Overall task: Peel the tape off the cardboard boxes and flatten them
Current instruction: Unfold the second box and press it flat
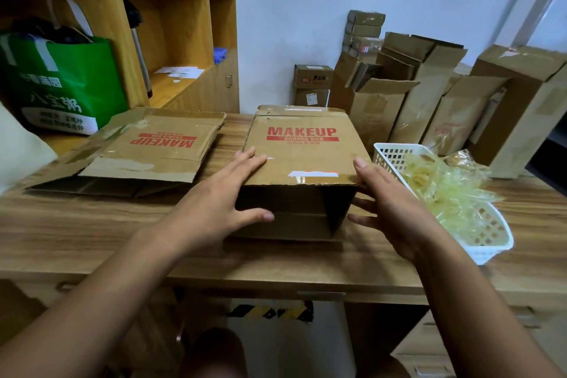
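A brown cardboard box (302,156) printed "MAKEUP" in red stands on the wooden table (92,224), its open end facing me. A short strip of clear tape (313,174) clings near its front top edge. My left hand (227,196) grips the box's left front corner, fingers on top and thumb against the open front. My right hand (389,209) holds the right front corner the same way. A second "MAKEUP" box (159,144) lies flattened on the table to the left.
A white plastic basket (491,236) holding crumpled clear tape sits right of the box. Several cardboard boxes (429,95) lean against the far wall. A green bag (61,86) and wooden shelves stand at the left.
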Action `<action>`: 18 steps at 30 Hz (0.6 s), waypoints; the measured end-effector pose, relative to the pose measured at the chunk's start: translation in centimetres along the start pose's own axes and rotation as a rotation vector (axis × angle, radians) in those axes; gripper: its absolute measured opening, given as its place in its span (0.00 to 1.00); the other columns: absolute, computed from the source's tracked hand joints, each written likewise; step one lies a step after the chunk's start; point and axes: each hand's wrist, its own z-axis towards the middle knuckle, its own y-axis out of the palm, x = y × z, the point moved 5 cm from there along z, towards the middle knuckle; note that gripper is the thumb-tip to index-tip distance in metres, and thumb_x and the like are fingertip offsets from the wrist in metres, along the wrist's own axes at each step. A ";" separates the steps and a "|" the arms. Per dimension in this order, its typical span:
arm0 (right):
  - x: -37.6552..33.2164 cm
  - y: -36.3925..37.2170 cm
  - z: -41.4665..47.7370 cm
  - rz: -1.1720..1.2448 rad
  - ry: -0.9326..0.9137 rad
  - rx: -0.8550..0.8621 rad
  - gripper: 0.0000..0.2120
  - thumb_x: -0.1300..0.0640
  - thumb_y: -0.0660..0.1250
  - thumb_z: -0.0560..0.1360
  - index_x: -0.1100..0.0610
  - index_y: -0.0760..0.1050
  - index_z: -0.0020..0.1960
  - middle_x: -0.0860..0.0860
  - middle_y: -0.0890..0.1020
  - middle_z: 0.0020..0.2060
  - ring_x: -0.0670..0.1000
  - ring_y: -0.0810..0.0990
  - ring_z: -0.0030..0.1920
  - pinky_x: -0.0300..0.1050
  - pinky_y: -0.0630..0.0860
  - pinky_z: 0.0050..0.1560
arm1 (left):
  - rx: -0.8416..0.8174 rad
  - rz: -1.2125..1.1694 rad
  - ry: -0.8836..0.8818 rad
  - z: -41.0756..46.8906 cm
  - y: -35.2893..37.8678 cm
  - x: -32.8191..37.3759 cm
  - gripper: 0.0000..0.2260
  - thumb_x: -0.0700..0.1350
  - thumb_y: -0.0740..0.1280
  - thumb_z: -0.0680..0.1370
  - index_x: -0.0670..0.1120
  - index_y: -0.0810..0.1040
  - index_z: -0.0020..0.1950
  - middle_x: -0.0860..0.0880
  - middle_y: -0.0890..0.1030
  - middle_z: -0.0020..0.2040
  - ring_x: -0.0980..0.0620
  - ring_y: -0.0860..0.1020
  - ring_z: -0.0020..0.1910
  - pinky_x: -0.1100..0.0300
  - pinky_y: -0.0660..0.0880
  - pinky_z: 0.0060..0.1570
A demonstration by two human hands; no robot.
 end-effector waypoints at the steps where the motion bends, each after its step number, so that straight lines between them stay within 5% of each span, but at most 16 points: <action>1: 0.2 0.1 -0.2 -0.015 -0.020 -0.015 0.42 0.24 0.73 0.61 0.37 0.70 0.71 0.40 0.82 0.62 0.45 0.81 0.62 0.51 0.80 0.57 | 0.026 0.003 -0.002 0.0 0.0 -0.2 0.42 0.61 0.73 0.72 0.65 0.52 0.79 0.66 0.50 0.80 0.65 0.49 0.76 0.47 0.61 0.76; 5: 1.1 0.5 -0.8 -0.146 -0.146 0.001 0.57 0.33 0.81 0.60 0.40 0.55 0.80 0.42 0.75 0.71 0.45 0.73 0.71 0.53 0.72 0.70 | 0.087 0.005 0.017 0.1 -0.1 -0.9 0.40 0.37 0.70 0.77 0.67 0.56 0.78 0.66 0.54 0.79 0.64 0.53 0.77 0.55 0.60 0.75; 11: 2.9 0.6 -0.1 -0.302 -0.290 0.127 0.41 0.66 0.73 0.75 0.42 0.60 0.79 0.29 0.78 0.60 0.26 0.75 0.58 0.42 0.76 0.65 | 0.021 0.063 0.066 0.1 0.1 -1.0 0.46 0.30 0.64 0.76 0.72 0.50 0.77 0.68 0.45 0.79 0.58 0.55 0.79 0.57 0.65 0.71; 14: 3.3 -1.4 0.3 -0.331 -0.295 0.100 0.33 0.69 0.68 0.76 0.43 0.69 0.74 0.37 0.81 0.63 0.39 0.77 0.65 0.48 0.73 0.70 | -0.002 0.106 0.056 0.0 -0.5 -1.8 0.43 0.33 0.63 0.79 0.75 0.50 0.75 0.68 0.40 0.79 0.51 0.60 0.78 0.62 0.70 0.61; 18: 3.9 -2.4 0.0 -0.240 -0.251 0.031 0.30 0.64 0.68 0.72 0.43 0.73 0.71 0.43 0.84 0.59 0.47 0.82 0.61 0.46 0.79 0.61 | -0.048 0.109 0.045 0.0 -1.0 -2.4 0.43 0.34 0.62 0.80 0.78 0.48 0.73 0.69 0.41 0.79 0.50 0.60 0.78 0.66 0.70 0.56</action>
